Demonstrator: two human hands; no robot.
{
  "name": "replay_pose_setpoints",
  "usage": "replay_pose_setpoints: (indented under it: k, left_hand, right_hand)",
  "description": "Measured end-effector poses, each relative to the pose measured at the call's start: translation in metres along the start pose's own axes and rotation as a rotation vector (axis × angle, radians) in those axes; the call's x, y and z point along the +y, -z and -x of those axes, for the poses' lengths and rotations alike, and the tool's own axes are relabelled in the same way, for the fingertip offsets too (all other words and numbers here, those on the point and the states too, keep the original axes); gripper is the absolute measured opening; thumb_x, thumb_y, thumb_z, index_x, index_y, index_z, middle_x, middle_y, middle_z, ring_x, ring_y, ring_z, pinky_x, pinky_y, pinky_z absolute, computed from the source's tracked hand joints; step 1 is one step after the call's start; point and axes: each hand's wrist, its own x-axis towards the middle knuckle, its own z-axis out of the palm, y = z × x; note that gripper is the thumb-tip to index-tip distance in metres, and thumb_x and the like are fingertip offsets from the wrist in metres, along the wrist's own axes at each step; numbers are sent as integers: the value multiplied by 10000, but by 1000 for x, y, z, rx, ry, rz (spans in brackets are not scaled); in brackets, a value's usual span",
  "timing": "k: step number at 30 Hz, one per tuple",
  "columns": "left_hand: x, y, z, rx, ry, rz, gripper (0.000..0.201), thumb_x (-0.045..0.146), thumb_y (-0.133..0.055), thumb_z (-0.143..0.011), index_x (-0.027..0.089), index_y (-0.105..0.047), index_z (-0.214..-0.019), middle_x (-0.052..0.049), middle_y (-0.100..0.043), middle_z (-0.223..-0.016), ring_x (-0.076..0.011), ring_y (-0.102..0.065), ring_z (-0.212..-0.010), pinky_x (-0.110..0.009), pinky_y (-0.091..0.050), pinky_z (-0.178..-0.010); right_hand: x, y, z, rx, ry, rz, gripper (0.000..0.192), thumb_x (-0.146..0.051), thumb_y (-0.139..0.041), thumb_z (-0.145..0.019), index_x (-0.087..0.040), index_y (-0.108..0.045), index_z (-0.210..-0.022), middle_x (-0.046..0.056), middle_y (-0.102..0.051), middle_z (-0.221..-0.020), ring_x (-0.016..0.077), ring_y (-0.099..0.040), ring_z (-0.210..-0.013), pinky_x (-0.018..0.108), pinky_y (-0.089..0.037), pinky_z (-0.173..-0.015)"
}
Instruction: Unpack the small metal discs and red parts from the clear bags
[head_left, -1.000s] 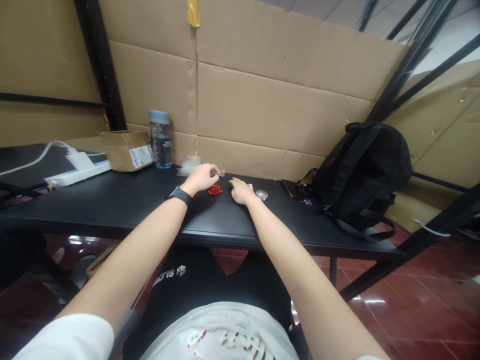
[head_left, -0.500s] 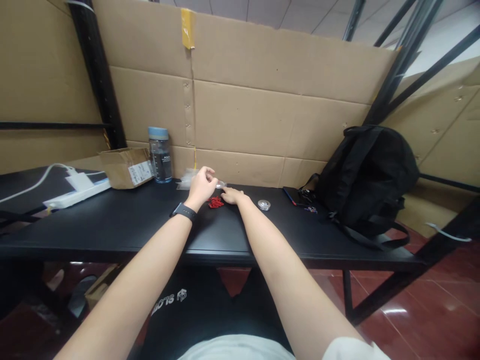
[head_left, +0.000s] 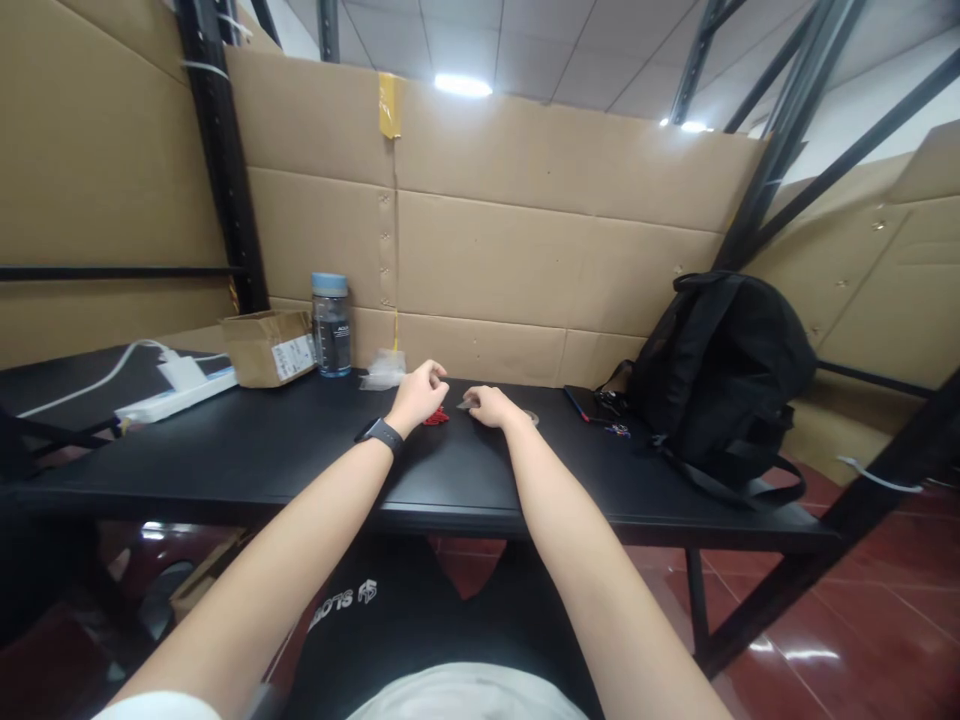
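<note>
My left hand (head_left: 420, 396), with a black watch on its wrist, is raised a little over the tabletop with its fingers curled together. Anything in its fingertips is too small to make out. Just below it lies a small heap of red pieces (head_left: 436, 416), partly hidden by the hand. To the right, my right hand (head_left: 491, 407) is closed on a small clear plastic bag (head_left: 466, 404) low over the table. Behind my right wrist shows the edge of a clear tape roll (head_left: 533, 418). More clear plastic bags (head_left: 384, 371) lie left of my left hand.
On the black table (head_left: 300, 455) stand a blue-lidded bottle (head_left: 331, 330) and a cardboard box (head_left: 268, 348), with a white power strip (head_left: 176, 395) at the left. A black backpack (head_left: 724, 380) sits at the right beside a dark flat object (head_left: 589, 404). Cardboard panels (head_left: 480, 240) wall the back.
My hands have moved apart: the right has shifted right, with the clear plastic bag in its fingers, and now partly covers the tape roll. My view has tilted up slightly.
</note>
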Motion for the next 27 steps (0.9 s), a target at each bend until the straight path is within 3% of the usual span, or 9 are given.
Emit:
replay_pose_setpoints:
  k: [5, 8, 12, 16, 23, 27]
  left_hand:
    - [-3, -5, 4, -118, -75, -67, 200, 197, -553, -805, 195, -674, -964, -26, -714, -790, -187, -652, -731, -303, -501, -741]
    - [-2, -7, 7, -207, -181, -199, 264, 211, -568, -811, 193, -722, -1025, -72, -737, -956, -218, -672, -879, -335, -511, -841]
    - [6, -9, 16, -361, -321, -436, 404, 346, -601, -860, 329, -710, -1249, -76, -657, -1314, -316, -591, -1181, -464, -459, -986]
    - [13, -14, 23, -518, -385, -531, 378, 403, -533, -922, 383, -719, -1251, -63, -653, -1342, -345, -554, -1217, -512, -432, -993]
    - [18, -18, 26, -568, -466, -519, 394, 377, -494, -950, 382, -706, -1281, -52, -670, -1339, -314, -581, -1180, -471, -436, -985]
    - [20, -16, 27, -568, -475, -519, 392, 372, -485, -955, 377, -705, -1279, -42, -658, -1367, -308, -581, -1192, -461, -435, -987]
  right_hand:
    - [6, 3, -2, 142, 0, -144, 444, -45, -642, -794, -193, -723, -1205, 72, -764, -1142, 186, -710, -1041, 256, -513, -944]
    - [14, 6, -3, 197, -44, -213, 350, -35, -656, -769, -179, -771, -1066, 62, -787, -998, 176, -730, -914, 253, -537, -875]
    - [23, 10, -5, 305, -27, -375, 193, -135, -670, -822, -176, -786, -971, 60, -793, -910, 177, -741, -868, 268, -553, -845]
    - [27, 11, -6, 378, -7, -486, 210, -145, -647, -820, -182, -786, -973, 56, -798, -918, 182, -748, -867, 288, -568, -842]
    - [25, 14, -5, 418, -55, -690, 315, -155, -580, -827, -173, -744, -1096, 56, -798, -909, 167, -741, -737, 297, -594, -751]
    - [19, 19, -1, 485, -38, -680, 306, -186, -560, -840, -183, -738, -1089, 44, -792, -880, 165, -740, -729, 303, -585, -790]
